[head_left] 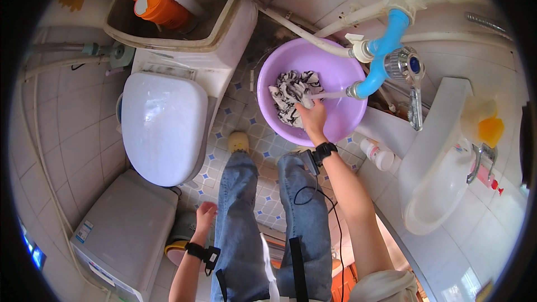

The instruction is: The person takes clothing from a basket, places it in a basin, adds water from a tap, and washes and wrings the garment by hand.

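Note:
In the purple plastic basin point(342, 119) lies a bunched white cloth with black markings point(289, 94). My right hand point(312, 118) reaches over the near rim and grips the cloth's right edge, its fingertips partly hidden. A stream of water point(331, 95) runs from the tap's blue outlet pipe point(374, 82) onto the cloth beside my fingers. My left hand point(206, 214) hangs beside my left knee, loosely curled, with nothing seen in it.
A toilet with a shut white lid point(165, 126) stands left; its uncovered tank point(218, 35) holds orange-capped containers point(157, 8). A grey-lidded appliance point(130, 214) is at lower left. On the right are a washbasin point(436, 193) and a white bottle point(377, 155). A black cable point(337, 226) trails from my right wrist.

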Motion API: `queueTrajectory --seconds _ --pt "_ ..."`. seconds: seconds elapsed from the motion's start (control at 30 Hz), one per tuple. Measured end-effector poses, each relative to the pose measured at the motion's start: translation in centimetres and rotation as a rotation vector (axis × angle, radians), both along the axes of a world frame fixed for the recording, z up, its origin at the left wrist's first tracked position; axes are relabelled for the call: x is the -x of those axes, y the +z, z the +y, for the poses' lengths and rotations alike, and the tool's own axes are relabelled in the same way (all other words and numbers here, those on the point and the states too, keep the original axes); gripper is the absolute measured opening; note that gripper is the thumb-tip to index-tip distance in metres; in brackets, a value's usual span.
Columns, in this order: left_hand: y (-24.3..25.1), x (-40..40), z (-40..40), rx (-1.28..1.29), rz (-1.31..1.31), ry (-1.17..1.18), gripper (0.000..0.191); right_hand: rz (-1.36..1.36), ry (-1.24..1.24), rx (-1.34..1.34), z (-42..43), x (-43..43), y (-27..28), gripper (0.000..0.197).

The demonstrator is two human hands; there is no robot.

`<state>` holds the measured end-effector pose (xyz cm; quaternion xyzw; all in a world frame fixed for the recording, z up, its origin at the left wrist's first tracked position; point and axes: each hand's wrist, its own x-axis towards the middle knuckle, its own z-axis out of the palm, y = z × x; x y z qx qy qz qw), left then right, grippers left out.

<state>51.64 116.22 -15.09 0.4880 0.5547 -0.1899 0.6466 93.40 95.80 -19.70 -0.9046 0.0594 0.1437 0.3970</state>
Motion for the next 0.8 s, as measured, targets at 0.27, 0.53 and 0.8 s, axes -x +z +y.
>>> queueTrajectory --seconds 0.27,0.53,0.8 --pt "4.2 -24.5 -7.0 0.67 -0.179 0.15 0.067 0.43 -0.37 -0.6 -1.4 -0.3 6.8 0.034" --pt "3.8 -37.4 -10.8 1.063 -0.484 0.503 0.053 0.67 -0.417 -0.872 -2.4 0.1 13.0 0.028" --pt "2.7 -38.4 -13.6 0.849 -0.343 0.541 0.03 -0.293 -0.125 -0.138 -1.2 0.8 12.6 0.046"
